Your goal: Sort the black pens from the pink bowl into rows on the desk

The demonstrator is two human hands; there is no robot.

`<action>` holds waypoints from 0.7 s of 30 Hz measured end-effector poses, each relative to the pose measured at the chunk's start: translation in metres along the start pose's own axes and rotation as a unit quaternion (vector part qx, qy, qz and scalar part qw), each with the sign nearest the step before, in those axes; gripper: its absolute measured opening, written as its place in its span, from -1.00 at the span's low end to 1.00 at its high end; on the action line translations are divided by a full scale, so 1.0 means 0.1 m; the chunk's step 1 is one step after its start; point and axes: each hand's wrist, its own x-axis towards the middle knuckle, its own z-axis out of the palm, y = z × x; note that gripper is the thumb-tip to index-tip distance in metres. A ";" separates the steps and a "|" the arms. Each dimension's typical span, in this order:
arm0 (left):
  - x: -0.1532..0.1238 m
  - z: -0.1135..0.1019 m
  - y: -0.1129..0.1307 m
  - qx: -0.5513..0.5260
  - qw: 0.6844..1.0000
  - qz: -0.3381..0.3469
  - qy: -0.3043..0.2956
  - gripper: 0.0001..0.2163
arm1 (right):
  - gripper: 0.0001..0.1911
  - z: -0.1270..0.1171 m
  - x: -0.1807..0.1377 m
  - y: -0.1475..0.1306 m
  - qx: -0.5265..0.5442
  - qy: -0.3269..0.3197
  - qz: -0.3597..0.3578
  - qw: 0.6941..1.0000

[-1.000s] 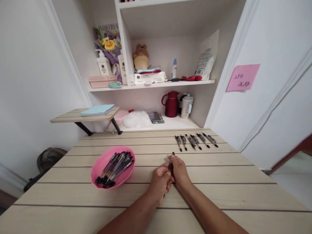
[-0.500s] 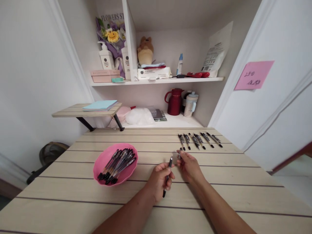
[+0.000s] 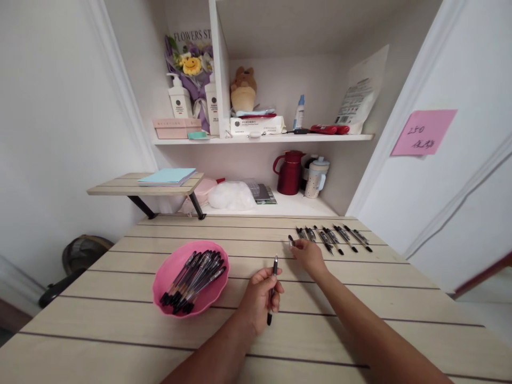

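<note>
Reading from far to near in the head view, the bouquet wrap (image 3: 191,37) on the left shelf shows "FLOWERS ST" before the divider cuts it off. A pink sticky note (image 3: 423,132) on the right wall bears a handwritten "250" with two characters beneath. Print on the pump bottles (image 3: 180,99) and the white box (image 3: 256,125) is too small to read. On the worktop (image 3: 360,309), the left hand (image 3: 259,298) has its grip closed round the middle of a slim black pen (image 3: 272,288), whose bare tip points far and whose dark end pokes out nearer. The right hand (image 3: 307,255) pinches a small dark cap (image 3: 290,240) at its fingertips, just beside the left end of a row of pens (image 3: 334,238). More pens (image 3: 194,281) lie in a pink bowl (image 3: 168,266) at left.
</note>
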 end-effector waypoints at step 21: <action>0.12 -0.07 -0.05 -0.019 1.000 -0.011 -0.005 -0.70 | -0.80 0.13 0.59 -0.19 -0.222 0.003 -0.012 0.975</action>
